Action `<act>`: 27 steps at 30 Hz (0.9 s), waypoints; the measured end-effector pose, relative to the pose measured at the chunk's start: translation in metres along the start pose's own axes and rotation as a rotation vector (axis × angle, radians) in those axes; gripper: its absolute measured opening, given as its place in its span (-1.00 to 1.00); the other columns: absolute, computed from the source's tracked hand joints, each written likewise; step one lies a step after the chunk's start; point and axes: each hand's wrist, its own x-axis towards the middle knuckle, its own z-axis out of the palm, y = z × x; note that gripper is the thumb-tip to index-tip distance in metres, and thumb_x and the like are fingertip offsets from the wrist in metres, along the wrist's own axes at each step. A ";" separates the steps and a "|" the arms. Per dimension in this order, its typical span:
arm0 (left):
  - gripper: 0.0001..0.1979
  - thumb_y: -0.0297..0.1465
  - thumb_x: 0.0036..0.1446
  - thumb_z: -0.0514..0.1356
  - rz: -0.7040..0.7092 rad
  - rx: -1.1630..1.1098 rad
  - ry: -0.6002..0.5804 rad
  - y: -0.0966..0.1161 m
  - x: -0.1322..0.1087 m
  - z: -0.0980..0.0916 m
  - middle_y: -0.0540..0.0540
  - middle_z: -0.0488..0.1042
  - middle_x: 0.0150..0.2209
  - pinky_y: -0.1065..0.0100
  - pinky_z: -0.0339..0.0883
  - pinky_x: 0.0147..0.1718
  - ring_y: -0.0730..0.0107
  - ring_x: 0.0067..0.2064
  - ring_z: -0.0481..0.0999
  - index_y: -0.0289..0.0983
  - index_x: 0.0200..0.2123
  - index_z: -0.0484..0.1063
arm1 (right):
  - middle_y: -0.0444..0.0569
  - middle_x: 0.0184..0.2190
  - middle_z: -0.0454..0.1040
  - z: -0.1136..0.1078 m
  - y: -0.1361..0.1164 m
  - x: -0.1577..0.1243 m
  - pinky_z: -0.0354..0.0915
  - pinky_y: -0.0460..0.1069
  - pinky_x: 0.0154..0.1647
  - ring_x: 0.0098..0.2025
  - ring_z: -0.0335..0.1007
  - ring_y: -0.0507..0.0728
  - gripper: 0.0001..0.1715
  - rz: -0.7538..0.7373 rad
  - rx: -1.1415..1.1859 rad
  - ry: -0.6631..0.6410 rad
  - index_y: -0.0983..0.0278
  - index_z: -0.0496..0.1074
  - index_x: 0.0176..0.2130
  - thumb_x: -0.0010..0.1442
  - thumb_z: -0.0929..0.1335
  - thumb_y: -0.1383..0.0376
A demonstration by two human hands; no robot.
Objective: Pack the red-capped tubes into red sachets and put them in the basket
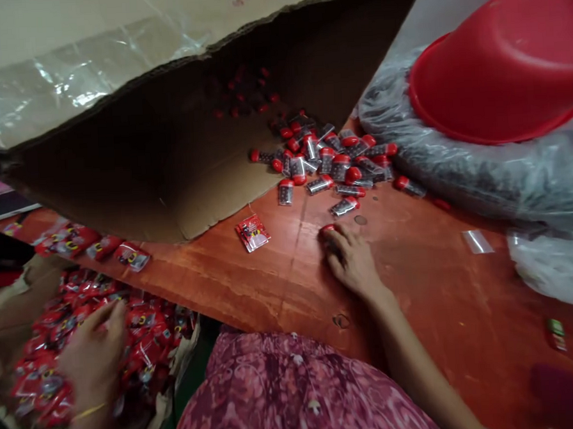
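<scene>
My right hand (351,259) rests on the orange-red table (251,280), its fingers closed on a small red-capped container (328,229). Beyond it lies a pile of clear containers with red caps (312,159), spilling from a tilted cardboard box (209,199). Over a sack of red packets (148,330) at the lower left is my left hand (101,342), blurred, with thumb and forefinger curved toward each other; whether anything is between them cannot be made out. One flat red packet (253,233) lies on the table between the hands.
At the upper right a red tub (504,62) stands on a plastic-wrapped bundle (467,173). More red packets (100,246) line the table's left edge. A clear plastic piece (477,241) and a small green-and-red item (556,335) lie at the right.
</scene>
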 end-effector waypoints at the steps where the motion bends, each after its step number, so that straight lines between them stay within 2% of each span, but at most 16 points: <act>1: -0.88 -0.14 -0.09 0.23 0.186 -0.047 0.079 0.014 -0.004 0.021 0.26 0.57 -0.46 0.13 0.24 -0.07 0.10 -0.13 0.48 0.09 -0.41 0.53 | 0.23 0.13 0.27 0.005 -0.009 0.001 0.19 0.21 0.05 0.09 0.22 0.31 -0.55 -0.049 0.033 -0.008 0.35 0.31 0.06 0.20 0.18 0.30; 2: -0.86 -0.17 -0.08 0.23 0.369 -0.133 0.065 0.030 -0.008 0.043 0.14 0.60 -0.38 0.13 0.25 -0.06 0.10 -0.16 0.50 -0.02 -0.44 0.55 | 0.23 0.13 0.27 0.010 -0.017 0.002 0.17 0.22 0.10 0.13 0.18 0.31 -0.55 -0.078 0.055 -0.011 0.35 0.31 0.06 0.22 0.17 0.27; 3: -0.82 -0.19 -0.04 0.23 0.554 -0.204 -0.040 0.047 -0.012 0.067 0.03 0.60 -0.23 0.15 0.22 0.01 0.10 -0.09 0.49 -0.08 -0.37 0.57 | 0.24 0.14 0.27 0.015 -0.023 0.004 0.15 0.23 0.12 0.17 0.15 0.32 -0.54 -0.092 0.066 -0.011 0.35 0.31 0.07 0.25 0.16 0.24; 5: -0.73 -0.23 0.00 0.23 0.825 -0.232 -0.138 0.079 -0.014 0.109 -0.08 0.47 0.03 0.10 0.05 0.17 0.06 0.12 0.35 -0.12 -0.20 0.56 | 0.28 0.16 0.25 0.021 -0.033 0.008 0.13 0.25 0.15 0.23 0.09 0.34 -0.51 -0.094 0.077 0.008 0.38 0.30 0.08 0.26 0.16 0.17; 7: -0.67 -0.26 0.04 0.21 0.953 -0.069 -0.227 0.103 -0.013 0.138 -0.14 0.34 0.16 0.00 -0.08 0.21 0.02 0.23 0.20 -0.14 -0.09 0.51 | 0.31 0.16 0.24 0.022 -0.036 0.011 0.13 0.26 0.16 0.24 0.07 0.35 -0.47 -0.079 0.095 0.053 0.40 0.30 0.08 0.26 0.17 0.13; 9: -0.68 -0.30 0.10 0.17 0.971 0.136 -0.288 0.118 -0.009 0.152 -0.18 0.28 0.20 -0.05 -0.09 0.21 0.01 0.27 0.13 -0.17 -0.06 0.49 | 0.32 0.16 0.24 0.021 -0.035 0.011 0.14 0.26 0.16 0.24 0.10 0.34 -0.48 -0.063 0.144 0.102 0.40 0.32 0.06 0.26 0.19 0.12; 13: -0.72 -0.32 0.17 0.10 0.948 0.325 -0.259 0.124 -0.006 0.156 -0.18 0.31 0.17 -0.06 -0.06 0.21 0.04 0.27 0.14 -0.15 -0.08 0.51 | 0.25 0.12 0.31 0.017 -0.037 0.009 0.20 0.24 0.13 0.17 0.22 0.30 -0.58 -0.030 0.250 0.175 0.32 0.40 -0.03 0.24 0.22 0.14; 18: -0.75 -0.33 0.17 0.11 0.918 0.242 -0.169 0.121 -0.008 0.160 -0.21 0.36 0.12 -0.07 0.01 0.17 0.01 0.23 0.22 -0.17 -0.15 0.55 | 0.12 -0.11 0.49 0.011 -0.062 0.013 0.28 0.16 0.02 -0.02 0.39 0.22 -0.71 -0.024 0.418 0.219 0.25 0.46 -0.18 0.23 0.23 0.20; 20: -0.74 -0.32 0.16 0.12 0.910 0.161 -0.128 0.122 -0.012 0.159 -0.23 0.37 0.11 -0.09 0.04 0.16 -0.01 0.21 0.25 -0.17 -0.15 0.54 | 0.07 -0.24 0.53 0.010 -0.076 0.019 0.33 0.10 -0.10 -0.19 0.44 0.17 -0.71 0.054 0.568 0.195 0.26 0.45 -0.21 0.23 0.23 0.19; 23: -0.75 -0.30 0.15 0.13 0.947 0.019 -0.086 0.125 -0.024 0.151 -0.20 0.39 0.10 -0.11 0.03 0.16 -0.01 0.19 0.27 -0.14 -0.16 0.55 | -0.02 -0.35 0.51 0.012 -0.097 0.032 0.34 0.00 -0.31 -0.38 0.40 0.09 -0.67 0.240 0.904 0.121 0.27 0.42 -0.21 0.18 0.27 0.09; 25: -0.76 -0.30 0.13 0.14 0.982 -0.079 -0.110 0.127 -0.034 0.146 -0.17 0.39 0.11 -0.09 -0.02 0.18 0.01 0.20 0.27 -0.13 -0.18 0.55 | -0.09 -0.41 0.47 0.013 -0.108 0.041 0.30 -0.06 -0.39 -0.44 0.35 0.04 -0.65 0.310 1.149 0.077 0.27 0.40 -0.27 0.13 0.30 0.05; 27: -0.73 -0.29 0.10 0.18 0.950 -0.208 -0.165 0.126 -0.044 0.141 -0.16 0.39 0.11 -0.03 -0.02 0.19 0.04 0.19 0.28 -0.15 -0.13 0.53 | -0.15 -0.52 0.39 0.013 -0.113 0.047 0.25 -0.10 -0.45 -0.50 0.26 0.00 -0.65 0.332 1.309 0.076 0.26 0.37 -0.40 0.10 0.31 0.02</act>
